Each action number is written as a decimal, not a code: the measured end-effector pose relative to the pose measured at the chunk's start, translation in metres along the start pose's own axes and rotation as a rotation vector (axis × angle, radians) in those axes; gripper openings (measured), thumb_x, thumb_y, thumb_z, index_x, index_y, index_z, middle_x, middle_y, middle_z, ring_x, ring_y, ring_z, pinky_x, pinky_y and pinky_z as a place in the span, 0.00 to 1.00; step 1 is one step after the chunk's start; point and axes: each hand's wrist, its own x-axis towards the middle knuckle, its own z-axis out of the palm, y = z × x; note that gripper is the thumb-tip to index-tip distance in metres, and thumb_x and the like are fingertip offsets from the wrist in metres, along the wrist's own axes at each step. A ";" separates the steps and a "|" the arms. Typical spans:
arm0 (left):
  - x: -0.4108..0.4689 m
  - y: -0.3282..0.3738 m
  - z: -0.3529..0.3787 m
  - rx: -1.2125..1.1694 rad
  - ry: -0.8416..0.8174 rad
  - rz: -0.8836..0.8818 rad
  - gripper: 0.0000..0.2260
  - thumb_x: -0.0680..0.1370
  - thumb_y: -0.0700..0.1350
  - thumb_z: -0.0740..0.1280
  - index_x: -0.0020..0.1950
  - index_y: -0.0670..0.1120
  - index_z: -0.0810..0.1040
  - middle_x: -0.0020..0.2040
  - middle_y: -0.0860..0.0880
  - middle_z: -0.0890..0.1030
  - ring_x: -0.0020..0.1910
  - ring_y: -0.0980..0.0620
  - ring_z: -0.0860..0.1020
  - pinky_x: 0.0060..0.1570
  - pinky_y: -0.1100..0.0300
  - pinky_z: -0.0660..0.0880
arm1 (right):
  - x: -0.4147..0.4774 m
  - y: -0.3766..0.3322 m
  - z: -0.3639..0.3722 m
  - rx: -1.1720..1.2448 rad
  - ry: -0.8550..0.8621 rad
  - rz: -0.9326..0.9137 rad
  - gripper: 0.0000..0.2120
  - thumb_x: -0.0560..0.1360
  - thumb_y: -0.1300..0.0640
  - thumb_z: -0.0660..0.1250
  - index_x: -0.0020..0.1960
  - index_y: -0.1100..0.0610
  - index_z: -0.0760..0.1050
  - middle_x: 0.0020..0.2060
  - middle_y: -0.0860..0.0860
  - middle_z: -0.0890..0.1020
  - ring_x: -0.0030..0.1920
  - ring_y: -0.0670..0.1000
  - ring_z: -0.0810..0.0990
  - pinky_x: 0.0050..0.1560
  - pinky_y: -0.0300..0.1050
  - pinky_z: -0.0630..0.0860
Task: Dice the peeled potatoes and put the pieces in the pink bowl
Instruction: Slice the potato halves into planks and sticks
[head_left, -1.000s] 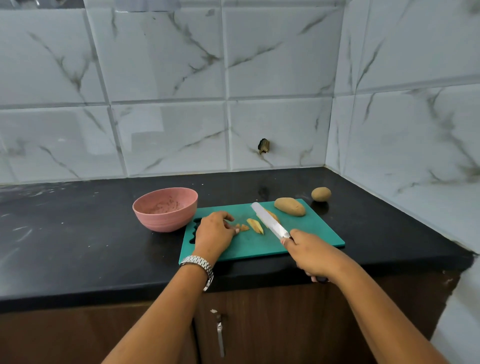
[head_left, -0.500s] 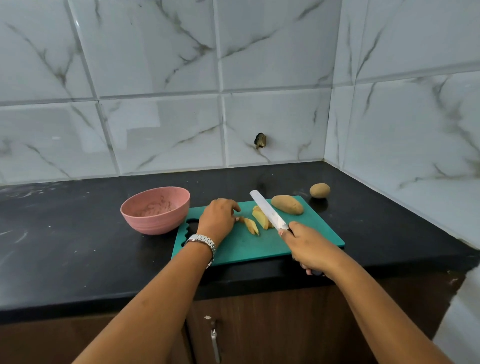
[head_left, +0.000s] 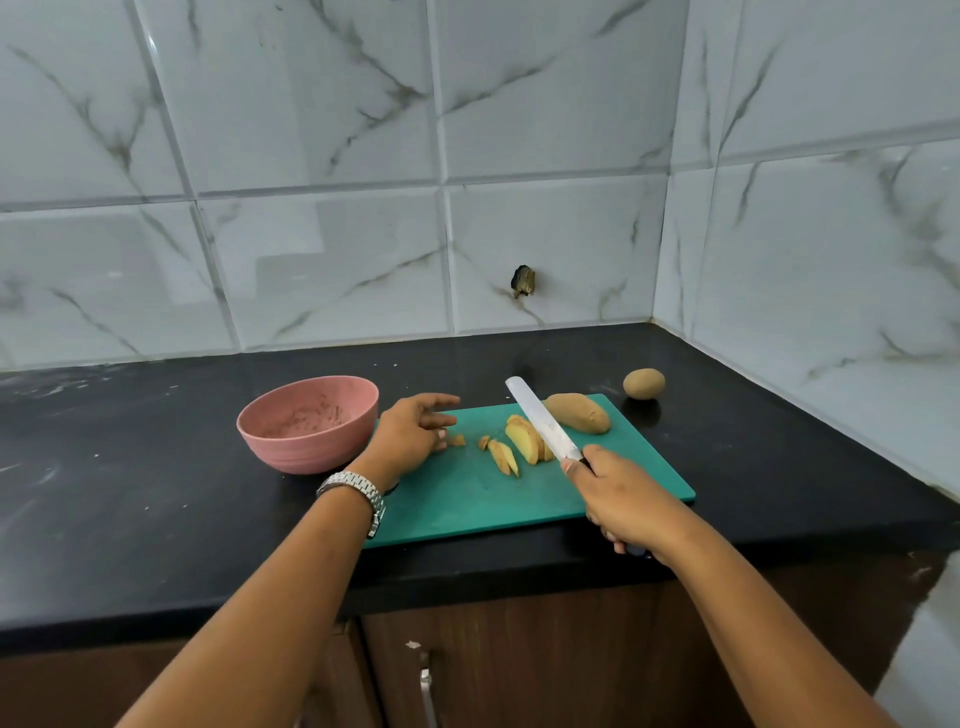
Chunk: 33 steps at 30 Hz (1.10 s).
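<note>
Dicing looks barely begun. One potato lies cut into slices (head_left: 527, 441) and a few strips (head_left: 504, 457) on the green cutting board (head_left: 493, 504), with nothing cubed yet. The pink bowl (head_left: 306, 421), on the table (head_left: 156, 493) left of the board, shows no pieces. A whole potato (head_left: 576, 413) waits on the board and a second potato (head_left: 644, 383) behind it. The right hand (head_left: 623, 504) grips the knife (head_left: 540, 426) over the slices, while the left hand (head_left: 410, 436) hovers with fingers loosely spread, holding nothing
</note>
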 end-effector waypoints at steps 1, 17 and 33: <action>-0.001 0.001 0.000 0.057 0.014 0.008 0.19 0.77 0.28 0.61 0.61 0.46 0.78 0.55 0.43 0.81 0.45 0.57 0.81 0.45 0.68 0.78 | 0.000 -0.001 0.001 -0.004 -0.007 -0.005 0.14 0.85 0.45 0.50 0.60 0.53 0.67 0.40 0.52 0.74 0.30 0.46 0.71 0.24 0.38 0.69; -0.012 0.007 0.013 0.548 0.249 0.026 0.02 0.75 0.44 0.72 0.45 0.46 0.84 0.47 0.48 0.84 0.47 0.50 0.79 0.46 0.61 0.72 | 0.006 -0.047 0.041 -0.597 0.067 -0.109 0.14 0.85 0.51 0.52 0.66 0.55 0.68 0.54 0.53 0.78 0.53 0.54 0.78 0.43 0.48 0.69; -0.006 0.006 0.019 0.667 0.270 0.018 0.05 0.77 0.41 0.66 0.48 0.43 0.82 0.49 0.46 0.83 0.50 0.47 0.80 0.43 0.61 0.71 | 0.015 -0.077 0.049 -0.690 0.049 -0.031 0.16 0.80 0.61 0.57 0.67 0.56 0.68 0.58 0.53 0.79 0.56 0.54 0.79 0.44 0.47 0.68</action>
